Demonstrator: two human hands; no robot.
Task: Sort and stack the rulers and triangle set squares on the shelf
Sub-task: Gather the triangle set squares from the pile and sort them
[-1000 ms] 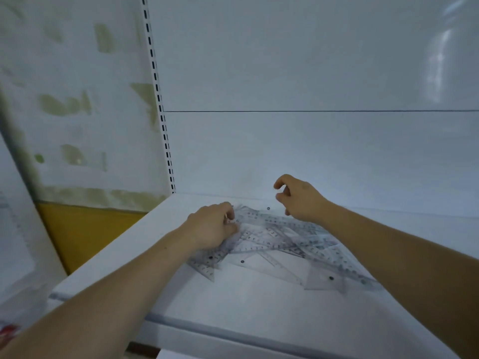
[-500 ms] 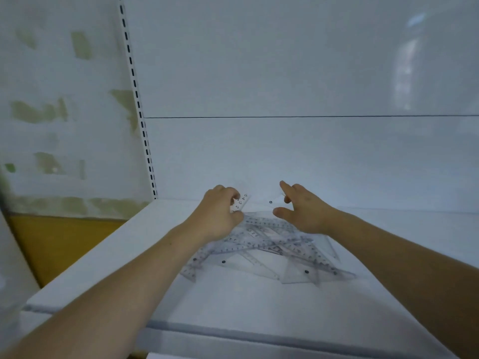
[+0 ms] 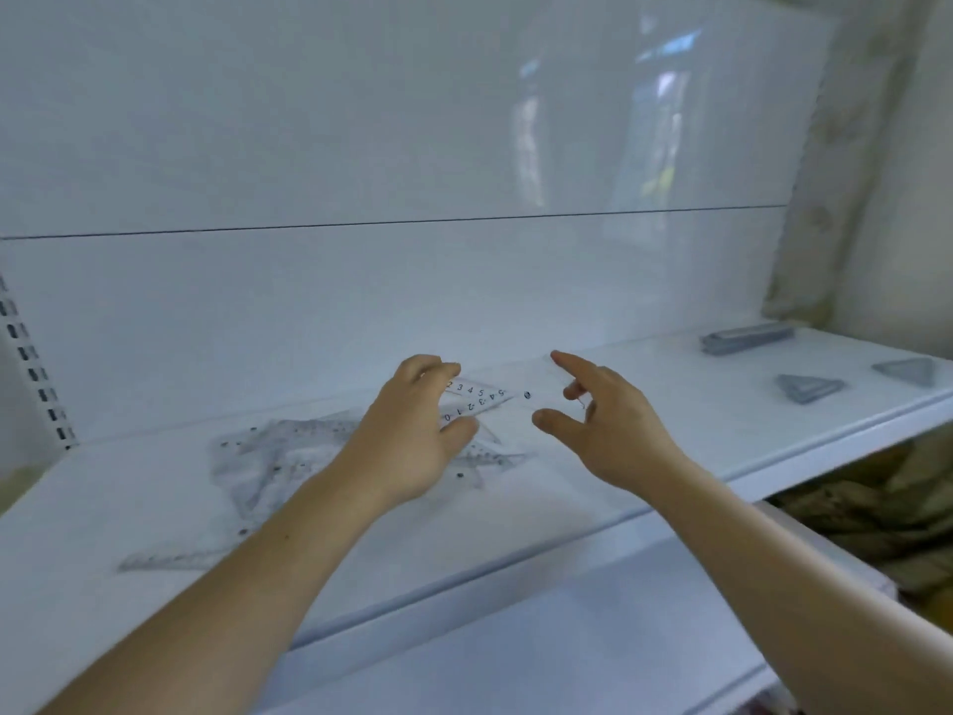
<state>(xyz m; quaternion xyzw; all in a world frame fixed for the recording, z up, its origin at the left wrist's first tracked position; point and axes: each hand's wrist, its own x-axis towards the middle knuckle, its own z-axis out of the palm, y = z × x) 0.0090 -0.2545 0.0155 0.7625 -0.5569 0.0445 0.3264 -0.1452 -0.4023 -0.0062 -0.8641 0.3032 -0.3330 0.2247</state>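
1. The left hand [image 3: 412,436] is curled, thumb below and fingers above, and pinches the near end of a clear set square [image 3: 477,399] printed with numbers. The piece is lifted off the shelf [image 3: 515,518].
2. The right hand [image 3: 613,425] is spread open, with the index finger stretched forward and the thumb well apart from it. It sits just beside the far end of the clear set square. Whether a fingertip touches the clear plastic cannot be told.
3. A loose pile of clear rulers and set squares [image 3: 268,456] lies flat on the shelf, below and to the left of the left hand, with the pieces crossing one another.
4. A single clear ruler [image 3: 170,559] lies apart from the pile, near the front edge on the left.
5. Toward the right end of the shelf stand a stack of rulers [image 3: 748,335] by the back panel [image 3: 361,301] and two stacks of triangles [image 3: 807,388] [image 3: 907,371] nearer the front edge.
6. Bare shelf runs between the right hand and those stacks.
7. A perforated upright [image 3: 31,363] bounds the left end, and a lower shelf [image 3: 515,642] juts out beneath.
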